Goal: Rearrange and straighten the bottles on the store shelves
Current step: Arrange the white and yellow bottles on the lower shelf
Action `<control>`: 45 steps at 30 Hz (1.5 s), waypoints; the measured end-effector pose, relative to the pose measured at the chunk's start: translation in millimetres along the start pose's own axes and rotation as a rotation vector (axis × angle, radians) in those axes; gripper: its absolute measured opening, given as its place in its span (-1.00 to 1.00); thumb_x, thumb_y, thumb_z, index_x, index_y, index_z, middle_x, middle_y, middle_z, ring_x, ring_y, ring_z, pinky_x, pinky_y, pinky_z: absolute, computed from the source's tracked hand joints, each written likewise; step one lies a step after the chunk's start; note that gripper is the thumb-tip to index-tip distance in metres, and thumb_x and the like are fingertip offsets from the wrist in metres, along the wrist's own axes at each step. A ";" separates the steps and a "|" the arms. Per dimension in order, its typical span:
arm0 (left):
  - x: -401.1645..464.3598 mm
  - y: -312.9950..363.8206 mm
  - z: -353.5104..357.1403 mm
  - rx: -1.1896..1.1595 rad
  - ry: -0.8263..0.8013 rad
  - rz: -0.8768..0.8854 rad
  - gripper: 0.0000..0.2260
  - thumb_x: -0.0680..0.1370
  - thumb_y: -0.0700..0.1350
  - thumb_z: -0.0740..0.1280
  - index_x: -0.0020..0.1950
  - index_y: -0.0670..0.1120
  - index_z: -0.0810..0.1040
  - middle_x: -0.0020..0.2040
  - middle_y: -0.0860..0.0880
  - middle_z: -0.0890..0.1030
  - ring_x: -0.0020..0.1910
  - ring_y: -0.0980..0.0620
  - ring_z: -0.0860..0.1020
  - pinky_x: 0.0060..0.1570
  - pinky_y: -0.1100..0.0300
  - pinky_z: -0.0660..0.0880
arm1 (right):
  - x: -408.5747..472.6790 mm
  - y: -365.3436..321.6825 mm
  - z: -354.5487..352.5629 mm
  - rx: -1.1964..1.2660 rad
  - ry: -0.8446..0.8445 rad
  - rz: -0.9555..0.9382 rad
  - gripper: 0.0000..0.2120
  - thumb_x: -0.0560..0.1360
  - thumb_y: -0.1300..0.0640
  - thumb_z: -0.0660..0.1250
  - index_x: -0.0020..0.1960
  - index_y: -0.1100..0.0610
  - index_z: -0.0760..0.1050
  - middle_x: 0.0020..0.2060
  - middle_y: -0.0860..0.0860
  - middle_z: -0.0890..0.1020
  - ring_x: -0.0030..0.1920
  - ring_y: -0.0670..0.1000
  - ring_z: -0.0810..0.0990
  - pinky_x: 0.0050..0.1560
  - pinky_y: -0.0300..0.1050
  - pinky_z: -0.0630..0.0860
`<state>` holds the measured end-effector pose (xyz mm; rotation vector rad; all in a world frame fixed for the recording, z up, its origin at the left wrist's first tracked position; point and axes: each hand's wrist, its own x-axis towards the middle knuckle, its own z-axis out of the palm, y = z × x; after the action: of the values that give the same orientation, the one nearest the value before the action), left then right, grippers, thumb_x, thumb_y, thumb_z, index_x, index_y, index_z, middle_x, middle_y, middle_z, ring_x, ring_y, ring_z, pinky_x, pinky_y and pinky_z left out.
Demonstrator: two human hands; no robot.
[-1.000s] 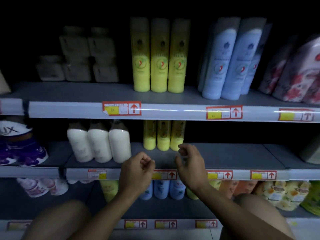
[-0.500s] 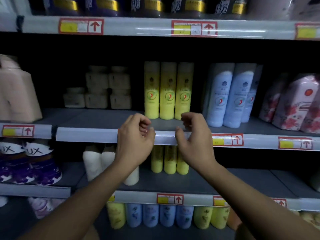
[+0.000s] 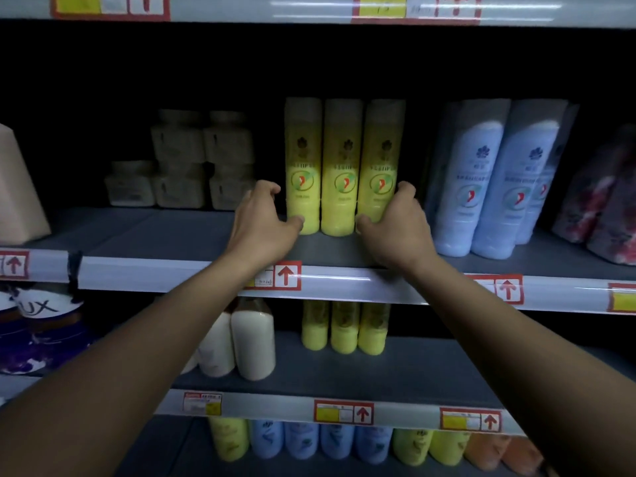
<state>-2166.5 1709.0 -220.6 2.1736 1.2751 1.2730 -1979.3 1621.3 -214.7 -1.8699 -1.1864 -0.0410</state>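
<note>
The left hand (image 3: 261, 223) has its fingers (image 3: 266, 191) curled round the outer side of the leftmost of three yellow bottles (image 3: 340, 166), with the thumb tip pressed against that bottle's front near its base. The right hand (image 3: 395, 225) mirrors it: its curled fingers wrap the outer side of the rightmost bottle and its thumb touches the bottle's lower front. Both hands are thus clamped on the row from opposite ends, and the three bottles stand upright, side by side and touching, directly between the two sets of fingers.

The bottles rest on the middle shelf (image 3: 192, 235), set back from its front edge, and both wrists cross over the shelf's price rail (image 3: 344, 284) below the hands.

Just beyond the right hand's knuckles stand tall pale blue bottles (image 3: 495, 180), leaning slightly, and further right are floral refill pouches (image 3: 599, 204). Away from the left hand's knuckles, deeper on the same shelf, sits a stack of dim beige jars (image 3: 182, 166), well apart from the fingers, and at the far left edge a pinkish pack (image 3: 17, 191).

Below the hands, on the next shelf down, a smaller trio of yellow bottles (image 3: 344, 327) stands almost under the held row, with white bottles (image 3: 253, 339) beside the left forearm. Lower still runs a row of yellow, blue and orange bottles (image 3: 344, 442)
</note>
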 end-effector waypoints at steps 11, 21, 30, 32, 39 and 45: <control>38.0 5.5 25.5 -0.046 0.004 -0.065 -0.37 0.43 0.15 0.60 0.36 -0.07 0.44 0.28 -0.06 0.63 0.26 -0.10 0.59 0.16 0.06 0.54 | 27.6 1.8 10.7 0.049 0.062 0.043 -0.44 0.52 -0.04 0.50 0.34 0.17 0.32 0.32 0.18 0.56 0.32 0.28 0.54 0.29 0.17 0.51; 18.5 15.6 2.7 -0.052 -0.016 -0.043 -0.52 0.42 0.10 0.62 0.25 0.00 0.57 0.02 0.09 0.64 0.08 0.01 0.65 0.11 0.02 0.63 | 10.6 1.4 -1.0 0.062 0.062 -0.007 -0.50 0.48 -0.07 0.49 0.30 0.09 0.39 0.24 0.08 0.59 0.26 0.20 0.57 0.21 0.09 0.53; -18.8 19.2 -10.5 -0.138 0.048 0.045 -0.54 0.40 0.07 0.64 0.24 0.04 0.60 0.01 0.15 0.70 -0.09 0.29 0.65 -0.09 0.32 0.61 | -22.8 -7.2 -10.5 0.116 0.084 -0.069 -0.49 0.41 -0.12 0.53 0.27 0.00 0.46 0.16 0.00 0.67 0.20 0.14 0.64 0.21 0.15 0.57; -25.9 20.8 -14.7 -0.147 0.072 0.080 -0.52 0.41 0.05 0.64 0.27 0.04 0.60 0.01 0.17 0.68 -0.09 0.35 0.62 -0.15 0.47 0.52 | -30.8 -7.3 -12.5 0.135 0.096 -0.092 -0.47 0.39 -0.17 0.51 0.28 -0.04 0.46 0.15 -0.04 0.67 0.19 0.11 0.64 0.19 0.16 0.58; -41.2 32.4 -28.7 -0.199 0.159 0.155 -0.43 0.41 0.08 0.62 0.37 0.04 0.54 0.11 0.13 0.68 -0.02 0.23 0.65 -0.06 0.21 0.64 | -46.3 -11.4 -22.4 0.218 0.155 -0.176 -0.41 0.37 -0.25 0.49 0.32 -0.12 0.43 0.12 -0.16 0.67 0.15 -0.05 0.66 0.14 0.12 0.64; -60.0 47.6 -38.7 -0.251 0.182 0.158 -0.46 0.42 0.09 0.62 0.34 0.06 0.55 0.03 0.24 0.64 -0.07 0.27 0.64 -0.11 0.28 0.63 | -61.7 -15.2 -34.0 0.274 0.176 -0.255 -0.45 0.42 -0.20 0.52 0.32 -0.12 0.43 0.10 -0.20 0.67 0.10 -0.14 0.66 0.10 0.06 0.66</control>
<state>-2184.9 1627.6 -200.9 2.0494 0.9578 1.6301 -2010.1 1556.2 -212.2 -1.4405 -1.2334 -0.1721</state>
